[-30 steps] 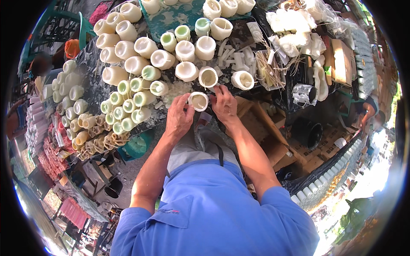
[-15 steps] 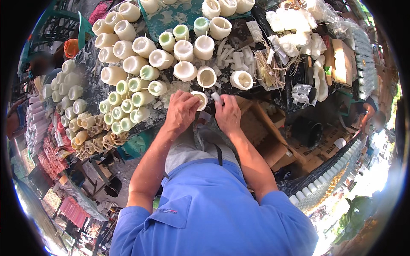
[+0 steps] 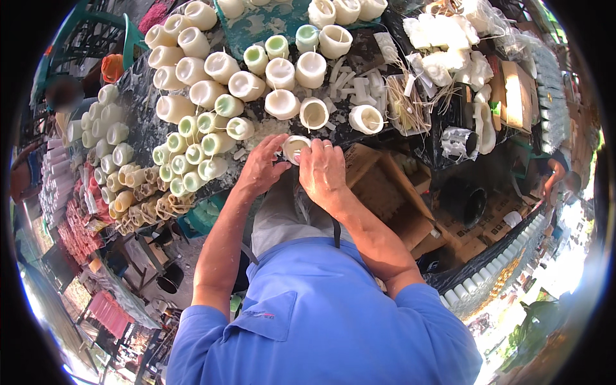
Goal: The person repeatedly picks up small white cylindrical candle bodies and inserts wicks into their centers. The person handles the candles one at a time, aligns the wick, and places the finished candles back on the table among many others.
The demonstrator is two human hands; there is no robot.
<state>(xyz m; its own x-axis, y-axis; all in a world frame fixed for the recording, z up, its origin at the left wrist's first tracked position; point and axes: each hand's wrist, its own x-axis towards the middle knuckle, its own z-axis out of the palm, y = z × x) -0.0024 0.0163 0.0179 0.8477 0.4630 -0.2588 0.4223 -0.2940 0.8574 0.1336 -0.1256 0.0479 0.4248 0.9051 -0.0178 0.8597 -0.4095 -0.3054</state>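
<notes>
Tabletop (image 3: 142, 86) up front, both forearms (image 3: 219, 250) angled in to its near edge, right hand (image 3: 323, 172) bent palm-down, can't tell if its grip has anything, left hand (image 3: 262, 165) half-curled, grip closed on the cream cup (image 3: 293, 146) between them.

Blocked left of centre by green candles (image 3: 211, 143), at upper centre, beyond the hands (image 3: 324, 176), by white candles (image 3: 282, 104); passable over a narrow table (image 3: 339, 124) strip before the rightmost candle (image 3: 366, 120).
</notes>
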